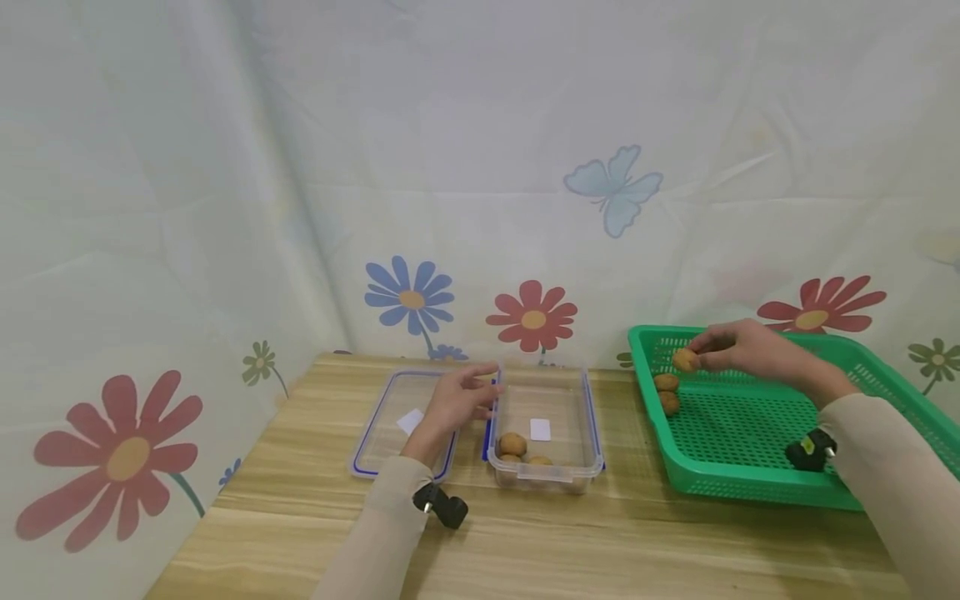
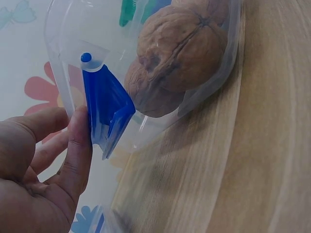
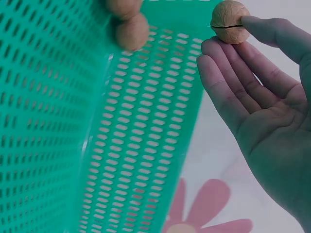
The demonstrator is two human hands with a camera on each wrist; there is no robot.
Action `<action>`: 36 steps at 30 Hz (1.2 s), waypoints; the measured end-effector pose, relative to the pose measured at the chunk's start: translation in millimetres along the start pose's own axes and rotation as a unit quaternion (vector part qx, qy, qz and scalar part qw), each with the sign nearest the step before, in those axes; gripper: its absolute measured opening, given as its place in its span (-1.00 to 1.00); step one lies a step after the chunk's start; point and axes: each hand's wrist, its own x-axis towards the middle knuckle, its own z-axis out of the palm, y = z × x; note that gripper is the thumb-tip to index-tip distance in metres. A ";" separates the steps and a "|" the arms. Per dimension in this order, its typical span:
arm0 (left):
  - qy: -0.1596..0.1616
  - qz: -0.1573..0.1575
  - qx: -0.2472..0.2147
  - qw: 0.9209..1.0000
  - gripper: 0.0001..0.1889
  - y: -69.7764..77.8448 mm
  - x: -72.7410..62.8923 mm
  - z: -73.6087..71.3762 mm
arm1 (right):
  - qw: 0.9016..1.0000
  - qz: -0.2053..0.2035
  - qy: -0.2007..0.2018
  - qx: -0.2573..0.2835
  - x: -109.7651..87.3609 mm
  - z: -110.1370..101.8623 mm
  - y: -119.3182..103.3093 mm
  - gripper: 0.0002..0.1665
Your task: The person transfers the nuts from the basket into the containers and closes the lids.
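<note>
Head view: pinches a walnut [image 1: 684, 360] between thumb and fingers of the right hand [image 1: 750, 354], over the green basket [image 1: 757, 490], near two other walnuts [image 1: 666, 382] inside; holds the left hand [image 1: 453, 404], fingers loosely spread, by the clear box [image 1: 551, 472] of walnuts, beside a lid [image 1: 381, 437] on the table [image 1: 525, 550]; left wrist view: parts the fingers at the blue latch [image 2: 107, 104], with no visible grip; right wrist view: grips the walnut at the fingertips.
</note>
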 end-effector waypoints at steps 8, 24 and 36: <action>-0.001 0.003 0.003 1.000 -0.52 -1.1 0.4 -0.5 | 0.999 -0.019 0.031 -0.029 -0.9 -5.3 -27.5 -0.57; -0.005 0.004 -0.003 1.000 -0.52 -1.1 1.3 -0.6 | 0.996 -0.055 0.064 -0.022 -10.6 2.5 -80.8 -0.61; -0.001 0.007 -0.001 1.000 -0.52 -2.0 1.5 -0.4 | 0.990 -0.114 0.081 0.022 -14.9 26.3 -106.3 -0.67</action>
